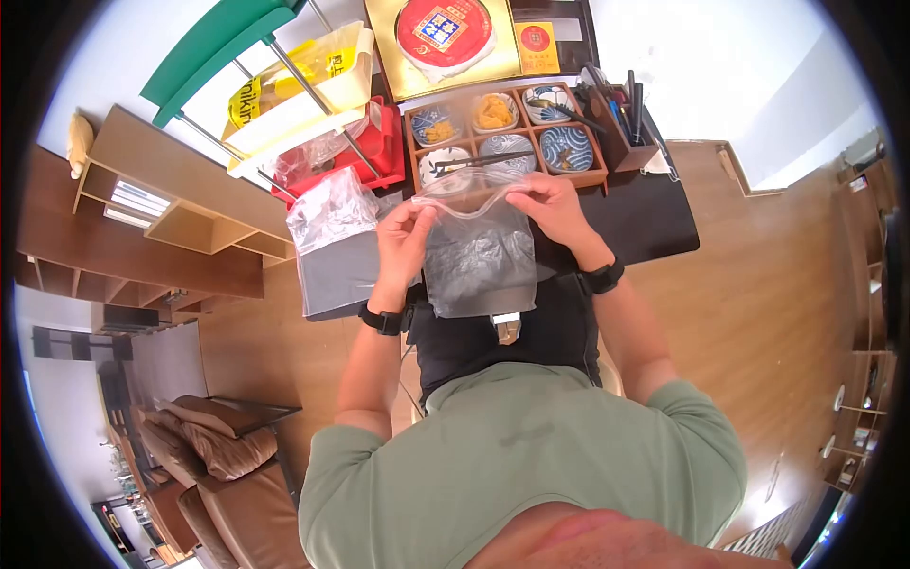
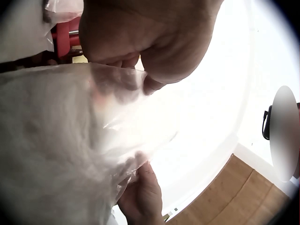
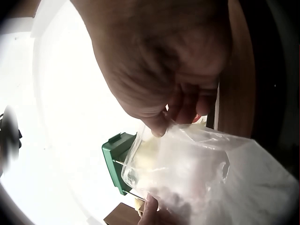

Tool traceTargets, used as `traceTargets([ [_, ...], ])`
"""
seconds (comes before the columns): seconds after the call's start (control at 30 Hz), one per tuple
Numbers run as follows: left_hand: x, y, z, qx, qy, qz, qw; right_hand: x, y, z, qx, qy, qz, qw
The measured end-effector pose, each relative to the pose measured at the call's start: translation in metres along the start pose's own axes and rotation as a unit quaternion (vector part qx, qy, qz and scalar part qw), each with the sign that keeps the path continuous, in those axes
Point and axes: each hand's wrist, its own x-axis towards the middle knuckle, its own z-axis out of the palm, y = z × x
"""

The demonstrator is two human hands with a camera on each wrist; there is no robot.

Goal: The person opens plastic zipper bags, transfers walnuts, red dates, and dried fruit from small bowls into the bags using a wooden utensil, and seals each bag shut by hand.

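Note:
A clear plastic zip bag point(image 1: 481, 261) hangs between my two hands, its mouth spread at the top. My left hand point(image 1: 406, 242) pinches one top corner between thumb and fingers, and my right hand point(image 1: 553, 216) pinches the opposite one. In the left wrist view, the bag point(image 2: 51, 140) fills the lower left, with the left hand point(image 2: 145, 42) above it. From the right wrist, the bag's opening point(image 3: 178, 164) shows below the right hand point(image 3: 173, 70). Just beyond the bag sits a wooden divided box point(image 1: 413, 142) with small patterned bowls, some holding yellow-orange pieces.
Dark chopsticks point(image 1: 485, 159) lie across the bowls. A stack of plastic bags point(image 1: 332, 213) lies at the table's left edge, near a red basket point(image 1: 387, 142) and a cream bin point(image 1: 284, 123). Behind stands a gold box point(image 1: 384, 47); a pen holder point(image 1: 621, 142) is at right.

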Motion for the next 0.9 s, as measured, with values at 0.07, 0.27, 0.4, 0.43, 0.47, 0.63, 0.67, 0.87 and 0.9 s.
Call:
traceTargets([
  [0.07,0.002,-0.002,0.002,0.005,-0.004,-0.003,1.0,0.0,-0.004,0.0,0.009,-0.009,-0.03,0.999],
  [0.27,0.002,-0.006,-0.006,0.045,-0.033,0.032,0.998,-0.001,0.012,-0.013,0.02,-0.008,-0.014,1.0],
  [0.4,0.006,0.0,0.004,0.147,-0.088,0.016,0.985,0.004,0.013,-0.01,0.047,-0.028,-0.014,0.998],
  [0.43,0.006,0.005,0.008,0.151,-0.086,0.013,0.985,0.003,0.012,-0.009,0.059,-0.038,-0.012,0.997],
  [0.47,0.01,0.004,0.007,0.151,-0.085,0.019,0.985,0.003,0.011,-0.009,0.07,-0.047,-0.009,0.996],
  [0.63,0.006,0.0,0.002,0.146,-0.064,0.036,0.987,0.001,0.008,-0.014,0.13,-0.021,0.002,0.991],
  [0.67,0.007,0.004,0.003,0.169,-0.062,0.047,0.983,0.0,0.009,-0.013,0.124,-0.03,-0.002,0.992],
  [0.87,0.006,0.011,0.011,0.186,-0.042,0.054,0.98,0.003,0.005,-0.012,0.114,-0.055,0.005,0.992],
  [0.9,0.007,0.01,0.01,0.187,-0.045,0.052,0.98,0.005,0.008,-0.013,0.099,-0.063,-0.002,0.993],
])
